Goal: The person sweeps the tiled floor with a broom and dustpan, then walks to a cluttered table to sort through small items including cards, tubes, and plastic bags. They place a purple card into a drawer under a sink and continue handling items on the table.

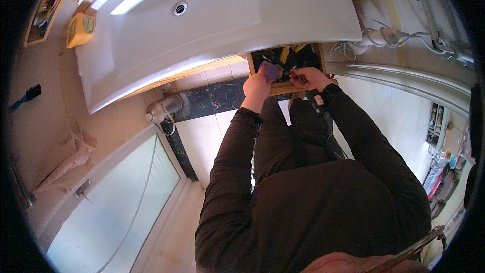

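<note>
Below the front edge of the white sink (pixel 212 26), a wooden drawer (pixel 286 88) is pulled out. Dark bags and yellow and green items (pixel 299 57) crowd its inside. My left hand (pixel 257 86) holds a purple piece (pixel 271 70), perhaps a sponge or cloth, over the drawer's near left part. At the drawer's right side is my right hand (pixel 311 78), its fingers curled together by a small dark thing that is too unclear to name. Part of the drawer's contents is hidden behind both hands.
A yellow container (pixel 81 30) stands at the sink's left corner. Under the sink, a metal thermos flask (pixel 165 108) is on the left. White pipes and cables (pixel 390 38) run along the right wall. A dark brush (pixel 26 97) is at the left wall, above a glazed door (pixel 110 204).
</note>
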{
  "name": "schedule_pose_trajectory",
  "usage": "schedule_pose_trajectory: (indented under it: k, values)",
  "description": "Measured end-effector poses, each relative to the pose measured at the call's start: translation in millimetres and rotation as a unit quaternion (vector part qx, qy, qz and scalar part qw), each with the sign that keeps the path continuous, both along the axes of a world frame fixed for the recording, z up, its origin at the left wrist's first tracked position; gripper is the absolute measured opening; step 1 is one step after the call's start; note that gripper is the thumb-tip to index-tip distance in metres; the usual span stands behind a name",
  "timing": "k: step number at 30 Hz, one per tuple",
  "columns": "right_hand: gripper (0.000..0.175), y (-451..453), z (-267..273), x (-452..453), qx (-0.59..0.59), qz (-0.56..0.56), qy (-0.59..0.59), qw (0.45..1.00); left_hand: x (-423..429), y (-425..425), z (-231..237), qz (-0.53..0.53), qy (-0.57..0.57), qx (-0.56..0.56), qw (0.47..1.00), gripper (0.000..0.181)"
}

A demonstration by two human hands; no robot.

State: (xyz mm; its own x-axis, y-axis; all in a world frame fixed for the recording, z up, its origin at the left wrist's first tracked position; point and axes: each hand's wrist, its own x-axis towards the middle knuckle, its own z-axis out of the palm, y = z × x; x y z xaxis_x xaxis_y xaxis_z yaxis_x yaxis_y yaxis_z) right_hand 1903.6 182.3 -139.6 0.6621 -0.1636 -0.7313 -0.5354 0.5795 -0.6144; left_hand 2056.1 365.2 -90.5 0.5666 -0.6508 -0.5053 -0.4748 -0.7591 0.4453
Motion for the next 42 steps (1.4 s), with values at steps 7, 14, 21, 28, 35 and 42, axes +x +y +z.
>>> schedule_pose_trajectory:
  k: [7,14,21,28,35,42]
  values:
    - [0.021,8.6,-21.4,7.0,-0.160,0.095,0.012,0.983,-18.8,8.8,-9.8,0.070,0.010,-0.069,0.995,0.041]
    - [0.029,2.7,-2.2,3.4,-0.114,0.107,0.076,0.985,-70.2,34.7,-21.2,0.155,0.230,-0.137,0.951,0.026]
    - [0.030,8.8,39.0,5.1,0.029,-0.110,0.128,0.985,-73.3,24.9,-27.5,0.270,0.529,-0.141,0.792,0.019]
    - [0.027,3.1,83.4,-26.8,0.046,-0.057,0.056,0.996,-69.4,11.1,-12.6,0.433,0.627,-0.148,0.631,0.012]
    - [0.030,-2.4,110.0,-54.0,0.028,-0.084,0.071,0.993,-39.5,-20.3,-20.7,0.418,0.615,-0.248,0.621,0.013]
    - [0.032,-5.9,120.8,-73.7,0.024,-0.112,0.058,0.992,-12.3,-46.6,-40.0,0.382,0.632,-0.358,0.571,0.024]
